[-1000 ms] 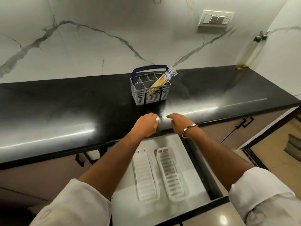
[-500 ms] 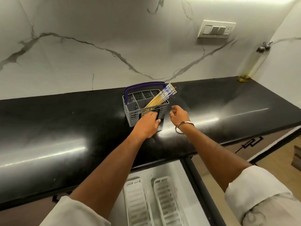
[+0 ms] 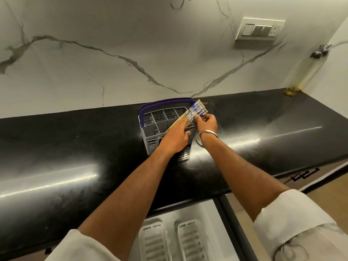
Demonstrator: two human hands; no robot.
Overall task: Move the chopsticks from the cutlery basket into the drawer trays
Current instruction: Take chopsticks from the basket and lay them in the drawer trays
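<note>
On the black counter, the basket holds the chopsticks leaning right. Your left hand lies flat over them, not visibly gripping; your right hand pinches their patterned tops. Gather them all, lift straight out, then lower into the trays below.

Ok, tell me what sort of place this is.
Most likely a home kitchen: a black stone countertop against a marble-look wall, a cutlery basket of chopsticks on it, and an open drawer with white trays below.
</note>
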